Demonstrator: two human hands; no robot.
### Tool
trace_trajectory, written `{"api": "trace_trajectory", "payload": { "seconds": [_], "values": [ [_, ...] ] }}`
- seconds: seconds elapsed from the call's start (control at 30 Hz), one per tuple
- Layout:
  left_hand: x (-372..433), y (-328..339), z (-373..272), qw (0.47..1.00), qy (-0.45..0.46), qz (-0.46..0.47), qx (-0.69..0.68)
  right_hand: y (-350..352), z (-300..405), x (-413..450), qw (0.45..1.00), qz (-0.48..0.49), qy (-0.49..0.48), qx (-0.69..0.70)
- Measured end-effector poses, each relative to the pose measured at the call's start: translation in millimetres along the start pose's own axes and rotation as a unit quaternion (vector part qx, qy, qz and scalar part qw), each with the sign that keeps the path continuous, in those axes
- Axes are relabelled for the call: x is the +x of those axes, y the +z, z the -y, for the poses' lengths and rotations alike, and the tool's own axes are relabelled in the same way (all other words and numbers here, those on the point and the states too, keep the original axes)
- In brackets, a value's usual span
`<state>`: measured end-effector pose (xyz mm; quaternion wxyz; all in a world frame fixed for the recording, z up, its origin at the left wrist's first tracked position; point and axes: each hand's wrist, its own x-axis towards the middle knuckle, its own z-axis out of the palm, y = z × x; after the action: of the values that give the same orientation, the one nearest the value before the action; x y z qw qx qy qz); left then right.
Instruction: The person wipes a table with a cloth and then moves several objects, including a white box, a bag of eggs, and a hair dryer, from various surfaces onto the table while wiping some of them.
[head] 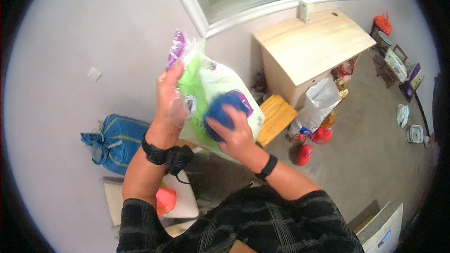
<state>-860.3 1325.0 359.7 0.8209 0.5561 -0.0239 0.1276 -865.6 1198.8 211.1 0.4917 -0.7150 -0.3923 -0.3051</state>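
A large green and white plastic package (197,77) with purple patches is held up in front of me. My left hand (172,98) grips its left edge, where clear plastic film and a purple end part bunch above the fingers. Against the printed face of the package my right hand (239,133) holds a dark blue cloth (223,114), blurred by motion. The far side of the package and part of my left fingers are hidden.
A pale wooden desk (313,42) stands under the window, with a wooden stool (276,119) and a white plastic bag (318,103) beside it. Red objects (304,154) lie on the floor. A tied blue sack (123,144) is at left, near a white seat (182,196).
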Motion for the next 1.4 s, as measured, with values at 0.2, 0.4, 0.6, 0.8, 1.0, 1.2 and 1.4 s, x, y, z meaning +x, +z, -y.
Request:
{"api": "trace_trajectory", "payload": {
  "seconds": [0.2,0.4,0.6,0.8,1.0,1.2,1.4],
  "values": [
    [33.8,33.0,28.2,0.998,-0.008,0.052,0.045,-68.0,-97.3,-125.9,0.915,0.049,0.393,0.078],
    [43.6,122.6,68.0,0.986,-0.048,0.137,0.088,-186.4,-95.6,-22.5,0.932,-0.145,0.280,0.177],
    [36.6,216.5,122.8,0.970,-0.121,0.196,0.073,-264.4,-142.7,-45.1,0.992,-0.068,0.057,-0.090],
    [49.7,283.7,180.6,0.965,-0.142,0.213,-0.051,-382.5,-225.1,-134.1,0.796,-0.255,0.537,0.114],
    [76.2,377.4,226.8,0.929,-0.210,0.304,-0.030,-486.2,-194.4,-91.7,0.915,-0.261,0.307,0.024],
    [104.8,452.6,271.2,0.874,-0.235,0.422,-0.052,-522.7,-246.8,-114.1,0.927,-0.218,0.291,-0.096],
    [155.9,507.6,307.0,0.866,-0.218,0.435,-0.116,-580.1,-321.1,-170.0,0.727,-0.361,0.535,0.233]
  ]
}}
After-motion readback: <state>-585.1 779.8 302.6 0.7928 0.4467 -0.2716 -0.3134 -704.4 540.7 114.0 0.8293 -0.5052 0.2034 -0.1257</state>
